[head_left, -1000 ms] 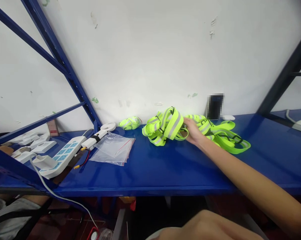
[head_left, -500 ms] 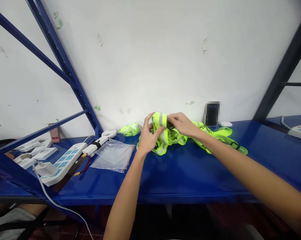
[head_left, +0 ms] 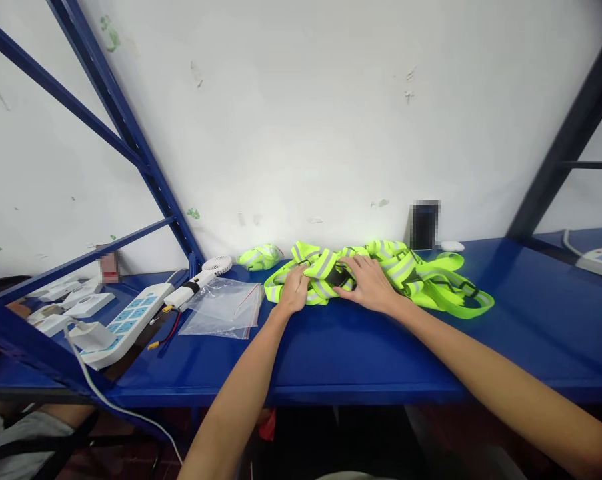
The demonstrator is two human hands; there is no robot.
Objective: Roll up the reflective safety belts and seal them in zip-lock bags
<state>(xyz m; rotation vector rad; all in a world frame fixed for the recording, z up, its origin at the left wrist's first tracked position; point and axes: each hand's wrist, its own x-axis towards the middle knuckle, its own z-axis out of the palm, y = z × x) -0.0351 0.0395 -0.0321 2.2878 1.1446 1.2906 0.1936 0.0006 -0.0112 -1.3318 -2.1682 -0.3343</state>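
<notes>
A tangle of neon-yellow reflective straps (head_left: 323,265) with grey stripes and black buckles lies on the blue table. My left hand (head_left: 295,288) is closed on the left part of the bundle, gripping a strap. Against the middle of the same bundle, my right hand (head_left: 369,285) has its thumb and fingers around the straps beside a black piece (head_left: 337,275). More of these straps (head_left: 451,283) trail off to the right of my right hand, with loose loops. Exactly what sits under my right fingers is partly hidden.
Behind on the left are a wrapped neon bundle (head_left: 259,257), a white handheld fan (head_left: 217,267) and clear plastic bags (head_left: 223,310). A power strip (head_left: 131,325) lies further left by the blue frame post (head_left: 151,167). A dark pixelated object (head_left: 424,227) leans on the wall.
Both hands have lowered the lifted straps onto the table. The bundle now spreads wider and flatter, and a black piece shows between my hands.
</notes>
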